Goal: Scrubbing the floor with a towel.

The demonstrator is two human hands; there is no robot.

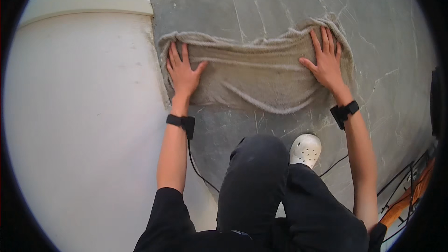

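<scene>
A grey-beige plush cloth (252, 73) lies spread on the grey marbled floor (206, 7), with wrinkles along its far edge and a curved fold in its near half. My left hand (184, 73) presses flat on the cloth's left end, fingers spread, close to the wall. Flat on the right end rests my right hand (325, 59), its fingers pointing away from me and its thumb turned inward. Neither hand grips the fabric. Each wrist wears a black strap with a small device, the left one (182, 122) and the right one (344, 113), both with cables.
A white wall (87, 112) rises along the left, with a ledge or moulding (91, 3) at its far end. My bent knee (260, 161) and a white perforated clog (306, 150) are just below the cloth. At lower right stands a black metal frame (399, 182) beside something orange (406, 199).
</scene>
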